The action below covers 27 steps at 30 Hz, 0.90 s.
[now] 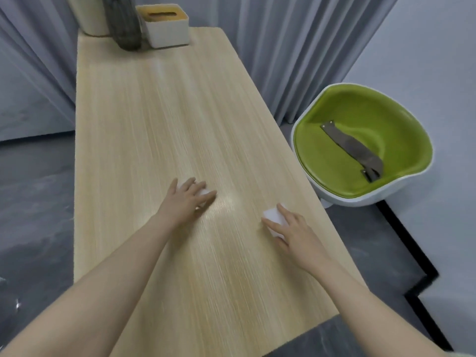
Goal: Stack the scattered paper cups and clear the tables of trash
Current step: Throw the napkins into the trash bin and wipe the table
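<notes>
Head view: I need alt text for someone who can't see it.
Two bare hands reach over a long wooden table, the left hand covering a white paper cup and the right hand gripping another white cup lying on its side. A tissue box stands at the far end; a green chair sits right.

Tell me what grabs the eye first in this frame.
The two hands low on the long wooden table: the left hand covers a white object, and the right hand curls round a white paper cup lying on its side. Next is the bright green chair to the table's right, with a brown strap across its seat.
</notes>
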Motion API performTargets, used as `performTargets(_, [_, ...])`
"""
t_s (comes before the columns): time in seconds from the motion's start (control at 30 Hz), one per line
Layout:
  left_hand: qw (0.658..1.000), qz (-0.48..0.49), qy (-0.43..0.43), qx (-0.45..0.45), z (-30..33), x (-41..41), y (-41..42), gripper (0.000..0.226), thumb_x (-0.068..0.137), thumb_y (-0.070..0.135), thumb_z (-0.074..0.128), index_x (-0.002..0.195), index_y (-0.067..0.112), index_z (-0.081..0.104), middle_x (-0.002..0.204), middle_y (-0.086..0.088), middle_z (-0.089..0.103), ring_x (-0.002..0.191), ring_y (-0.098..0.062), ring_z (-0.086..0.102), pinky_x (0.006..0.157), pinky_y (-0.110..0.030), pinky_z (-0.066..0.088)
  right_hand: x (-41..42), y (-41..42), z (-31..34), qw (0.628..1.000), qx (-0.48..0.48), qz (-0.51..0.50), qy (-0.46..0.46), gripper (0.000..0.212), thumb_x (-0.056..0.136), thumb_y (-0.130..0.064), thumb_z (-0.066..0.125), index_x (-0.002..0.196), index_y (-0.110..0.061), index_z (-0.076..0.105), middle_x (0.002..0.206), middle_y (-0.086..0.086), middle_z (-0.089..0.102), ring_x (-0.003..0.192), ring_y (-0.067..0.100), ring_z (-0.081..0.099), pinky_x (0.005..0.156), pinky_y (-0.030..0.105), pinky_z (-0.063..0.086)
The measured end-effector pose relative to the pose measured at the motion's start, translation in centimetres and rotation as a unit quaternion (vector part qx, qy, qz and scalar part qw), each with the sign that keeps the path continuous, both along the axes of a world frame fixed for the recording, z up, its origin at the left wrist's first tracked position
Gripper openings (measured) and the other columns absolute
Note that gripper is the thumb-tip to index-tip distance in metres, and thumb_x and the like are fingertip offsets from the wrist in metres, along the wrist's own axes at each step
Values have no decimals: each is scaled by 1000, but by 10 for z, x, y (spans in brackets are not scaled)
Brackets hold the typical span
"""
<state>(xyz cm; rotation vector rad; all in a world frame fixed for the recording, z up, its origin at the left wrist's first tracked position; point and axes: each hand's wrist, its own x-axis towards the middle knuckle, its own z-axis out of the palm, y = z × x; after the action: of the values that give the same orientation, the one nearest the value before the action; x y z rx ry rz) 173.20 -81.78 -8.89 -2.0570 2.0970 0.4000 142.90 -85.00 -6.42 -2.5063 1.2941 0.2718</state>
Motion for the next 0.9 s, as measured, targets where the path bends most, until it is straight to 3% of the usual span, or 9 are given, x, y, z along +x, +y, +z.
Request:
performTargets(0.1, [999,-20,-7,-42,-3,3,1,47,100,24,39,142,45,36,137,-3,43,135,-21,32,116,-50,5,-2,20,7,1000,2,-25,-3,49,100,-27,41,144,-48,30,161,0,3,140,24,19,100,34,36])
performTargets(0.2, [997,-21,16,-72,0,-5,7,43,99,23,45,137,42,47,121,-3,47,117,-20,44,111,-47,16,-6,38,12,999,-5,-50,-16,50,100,-27,42,143,-48,30,161,1,3,140,23,18,101,34,35])
performTargets(0.3, [990,-33,76,-113,12,-27,14,46,97,20,49,139,39,46,116,-4,48,106,-20,49,89,-36,33,-15,56,18,996,-10,-81,-40,49,99,-27,44,143,-48,32,161,1,5,139,23,19,104,36,34])
performTargets(0.37, [981,-50,127,-136,25,-49,22,44,95,24,56,137,35,50,115,-7,50,102,-24,52,73,-32,35,-23,70,25,993,-16,-107,-53,49,99,-27,45,142,-47,33,161,1,6,139,23,19,107,36,32])
performTargets(0.47, [972,-68,173,-147,45,-84,37,44,91,29,63,134,33,55,115,-8,52,100,-26,55,65,-33,43,-39,92,38,987,-26,-147,-67,50,98,-25,47,142,-46,35,161,1,6,139,22,19,108,36,30])
performTargets(0.57, [959,-85,219,-156,63,-123,53,42,88,29,67,130,33,59,113,-8,55,94,-27,59,60,-32,43,-63,119,52,980,-40,-182,-76,52,97,-22,48,142,-45,36,161,2,7,138,22,20,109,35,29])
performTargets(0.9, [912,-271,284,-122,117,-295,119,41,77,23,78,116,31,69,100,-6,61,73,-27,63,50,-26,35,-194,257,93,924,-100,-359,-87,52,96,-21,48,140,-47,38,160,-3,8,137,19,20,105,36,35])
